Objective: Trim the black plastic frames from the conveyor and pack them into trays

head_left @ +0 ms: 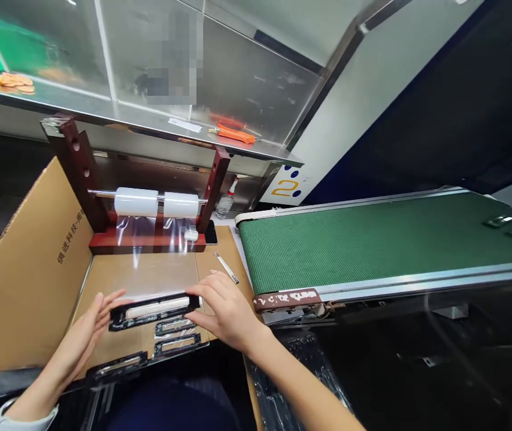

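My right hand (226, 311) pinches the right end of a long black plastic frame (118, 320) with a pale strip along its middle, held tilted above the cardboard work surface. My left hand (91, 329) is beside the frame's left end, its fingers stretched out and apart; whether they touch it I cannot tell. Below the frame lie similar black parts: a smaller one (175, 325) partly under it, another (178, 344) nearer me, and one (121, 365) at the front edge. Clear film (152, 239) hangs from two rolls beyond my hands.
The film rolls (136, 202) sit on a dark red stand (148, 240). A cardboard panel (35, 269) rises at left. A white tweezer-like tool (226, 267), a phone (211, 232) and a clear bottle (226, 203) are near the stand. At right runs a green conveyor belt (350, 245); an orange-handled tool (235, 134) lies on the shelf.
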Demonstrator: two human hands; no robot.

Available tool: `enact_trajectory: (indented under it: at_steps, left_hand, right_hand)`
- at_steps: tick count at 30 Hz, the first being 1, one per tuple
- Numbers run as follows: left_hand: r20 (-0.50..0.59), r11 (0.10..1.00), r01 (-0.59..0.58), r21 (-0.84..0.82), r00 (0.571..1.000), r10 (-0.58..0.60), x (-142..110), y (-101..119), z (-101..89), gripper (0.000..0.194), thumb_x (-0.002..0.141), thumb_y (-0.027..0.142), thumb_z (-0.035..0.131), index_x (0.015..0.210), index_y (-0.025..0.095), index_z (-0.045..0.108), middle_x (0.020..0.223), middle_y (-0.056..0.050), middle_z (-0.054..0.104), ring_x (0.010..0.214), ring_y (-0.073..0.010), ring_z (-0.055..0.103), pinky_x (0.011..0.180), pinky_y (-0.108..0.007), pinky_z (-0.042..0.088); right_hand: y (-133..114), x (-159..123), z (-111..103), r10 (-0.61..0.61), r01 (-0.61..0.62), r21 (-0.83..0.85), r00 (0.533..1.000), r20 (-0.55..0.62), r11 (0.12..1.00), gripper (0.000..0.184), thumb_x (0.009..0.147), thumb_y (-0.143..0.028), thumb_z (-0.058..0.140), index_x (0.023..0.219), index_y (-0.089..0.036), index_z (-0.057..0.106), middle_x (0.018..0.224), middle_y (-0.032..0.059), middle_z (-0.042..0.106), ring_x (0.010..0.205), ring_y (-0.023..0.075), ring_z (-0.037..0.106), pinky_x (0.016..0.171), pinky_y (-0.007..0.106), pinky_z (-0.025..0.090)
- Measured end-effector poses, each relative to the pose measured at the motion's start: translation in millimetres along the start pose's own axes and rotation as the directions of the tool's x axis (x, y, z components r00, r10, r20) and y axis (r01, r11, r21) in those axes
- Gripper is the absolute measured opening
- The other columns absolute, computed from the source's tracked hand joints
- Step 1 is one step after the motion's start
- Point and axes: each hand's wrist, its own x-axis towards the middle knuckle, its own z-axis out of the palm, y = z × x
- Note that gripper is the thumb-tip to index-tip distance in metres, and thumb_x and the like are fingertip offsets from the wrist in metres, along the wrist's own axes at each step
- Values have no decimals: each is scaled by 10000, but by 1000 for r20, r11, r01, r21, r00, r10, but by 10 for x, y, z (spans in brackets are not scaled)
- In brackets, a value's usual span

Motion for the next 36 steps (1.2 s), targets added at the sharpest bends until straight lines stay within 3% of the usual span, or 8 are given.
enact_trajectory:
  at_steps: [3, 6, 12, 19, 22, 27, 30, 36]
  left_hand:
    - [-282, 975, -125, 183, 944, 174, 269, -363, -275, 698, 875, 606, 357, 1395, 141, 383, 1488, -147, 405, 1396, -268, 296, 1168, -371, 161]
    - [-359, 976, -72, 207, 922, 144, 457, -627, -416, 743, 863, 628, 350, 1410, 126, 343, 1533, -165, 316, 1424, -288, 221, 1177, -375, 116]
    - [-273, 990, 17, 139, 962, 22, 654, -856, -577, 945, 746, 785, 336, 1344, 55, 391, 1401, -271, 463, 1277, -333, 475, 1057, -415, 392]
    - [-58, 987, 140, 75, 989, -136, 611, -969, -755, 803, 706, 806, 438, 1123, 132, 569, 1095, -220, 699, 936, -307, 695, 858, -421, 524]
    - [7, 976, 207, 61, 978, -208, 542, -949, -771, 761, 680, 817, 461, 1049, 169, 613, 1040, -193, 723, 944, -309, 693, 853, -413, 521]
    - [18, 969, 235, 78, 971, -237, 452, -880, -742, 705, 669, 818, 477, 944, 185, 620, 986, -173, 733, 951, -307, 688, 852, -393, 513]
    - [38, 973, 218, 82, 974, -221, 422, -845, -721, 681, 670, 790, 525, 951, 178, 624, 991, -158, 730, 937, -289, 691, 851, -371, 511]
    - [20, 969, 205, 136, 978, -210, 381, -787, -680, 639, 678, 763, 535, 954, 195, 632, 968, -127, 735, 915, -272, 688, 848, -375, 496]
  right_hand:
    - [-89, 63, -32, 27, -27, 10, 1000, -13, 1000, 273, 881, -344, 618, 1089, -173, 571, 943, 69, 677, 914, 183, 618, 1001, 412, 423]
    - [-139, 151, -54, 31, -31, 8, 999, -20, 999, 284, 867, -337, 639, 1087, -171, 570, 935, 64, 678, 903, 185, 622, 1013, 423, 417]
    - [-224, 243, -60, 32, -34, -38, 999, -40, 999, 238, 878, -281, 629, 1081, -171, 574, 902, 62, 672, 860, 187, 619, 977, 413, 440]
    - [-217, 269, -24, 95, -97, -32, 994, -57, 995, 248, 898, -293, 596, 1133, -216, 569, 933, 51, 672, 887, 193, 619, 956, 436, 445]
    - [-116, 140, 292, 170, -170, 42, 985, -18, 985, 275, 855, -314, 655, 1100, -212, 582, 928, 56, 671, 896, 206, 615, 881, 404, 469]
    - [54, -393, 1378, 374, -385, 124, 921, 105, 914, 376, 663, -241, 832, 965, -204, 610, 899, 30, 670, 871, 207, 608, 797, 332, 467]
    - [74, -668, 1904, 373, -398, 120, 909, 185, 909, 419, 630, -209, 854, 971, -199, 609, 908, 24, 668, 878, 209, 601, 802, 326, 455]
    - [58, -823, 2261, 317, -358, 101, 903, 291, 928, 422, 665, -319, 838, 995, -210, 601, 920, 24, 655, 900, 212, 589, 817, 339, 438]
